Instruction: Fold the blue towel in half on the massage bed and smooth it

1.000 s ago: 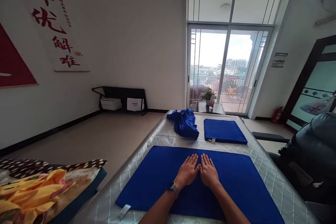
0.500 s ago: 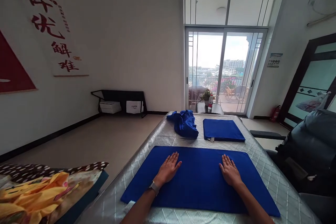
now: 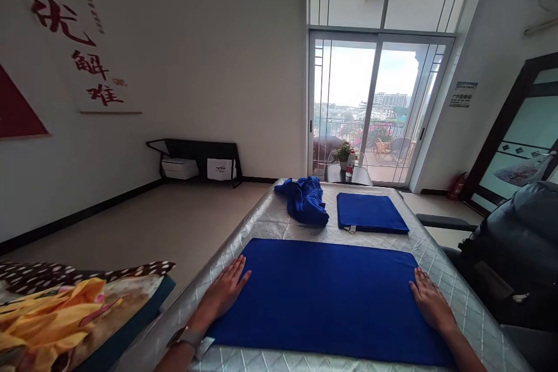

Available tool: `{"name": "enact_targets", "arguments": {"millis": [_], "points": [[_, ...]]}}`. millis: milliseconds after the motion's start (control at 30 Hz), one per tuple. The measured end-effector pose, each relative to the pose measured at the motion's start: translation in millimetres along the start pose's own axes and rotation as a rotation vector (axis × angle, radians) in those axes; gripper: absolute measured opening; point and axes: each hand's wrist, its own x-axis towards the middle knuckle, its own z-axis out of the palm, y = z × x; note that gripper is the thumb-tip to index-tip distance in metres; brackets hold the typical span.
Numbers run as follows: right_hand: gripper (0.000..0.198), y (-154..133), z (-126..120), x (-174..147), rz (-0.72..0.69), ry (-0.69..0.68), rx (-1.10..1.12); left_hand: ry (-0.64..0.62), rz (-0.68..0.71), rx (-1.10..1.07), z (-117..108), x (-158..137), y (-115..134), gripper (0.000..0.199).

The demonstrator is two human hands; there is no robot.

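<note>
A blue cloth (image 3: 325, 299), folded into a smooth rectangle, lies flat on the silver quilted table cover (image 3: 279, 360). My left hand (image 3: 224, 290) rests flat at the cloth's left edge, fingers stretched out. At the right edge my right hand (image 3: 431, 299) lies palm down with its fingers extended. Neither hand grips anything. Farther back, a folded blue cloth (image 3: 370, 212) with a white tag sits on the right. Beside it on the left is a crumpled blue cloth (image 3: 305, 200).
Patterned fabric with a yellow cloth (image 3: 56, 314) is at the lower left. A dark chair (image 3: 518, 244) stands close on the right. Beyond the far end are a small table with a plant (image 3: 344, 152) and a bottle (image 3: 350, 164).
Both hands have slid apart from the middle of the flat cloth, the left outward to its left edge and the right outward to its right edge. The camera view has tilted slightly down.
</note>
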Motion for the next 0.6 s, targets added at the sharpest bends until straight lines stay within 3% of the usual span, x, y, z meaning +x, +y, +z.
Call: {"name": "enact_targets", "arguments": {"millis": [233, 333, 400, 467, 600], "points": [[0.068, -2.8, -11.1, -1.4, 0.031, -0.015, -0.036, -0.017, 0.014, 0.058, -8.1, 1.7, 1.1, 0.068], [0.066, -25.4, -26.6, -9.3, 0.002, 0.05, -0.041, 0.043, 0.024, 0.088, -22.2, 2.7, 22.3, 0.066], [0.064, -58.2, -40.1, -17.8, -0.076, 0.094, 0.005, 0.107, 0.06, 0.082, -31.4, 2.3, 55.1, 0.063], [0.063, -104.9, -54.0, -27.8, -0.16, 0.085, 0.082, 0.123, 0.149, 0.047, -37.9, 0.4, 103.0, 0.059], [0.064, -208.3, -69.8, -46.2, -0.307, -0.032, 0.219, 0.033, 0.371, -0.068, -36.8, -6.8, 209.8, 0.06]]}}
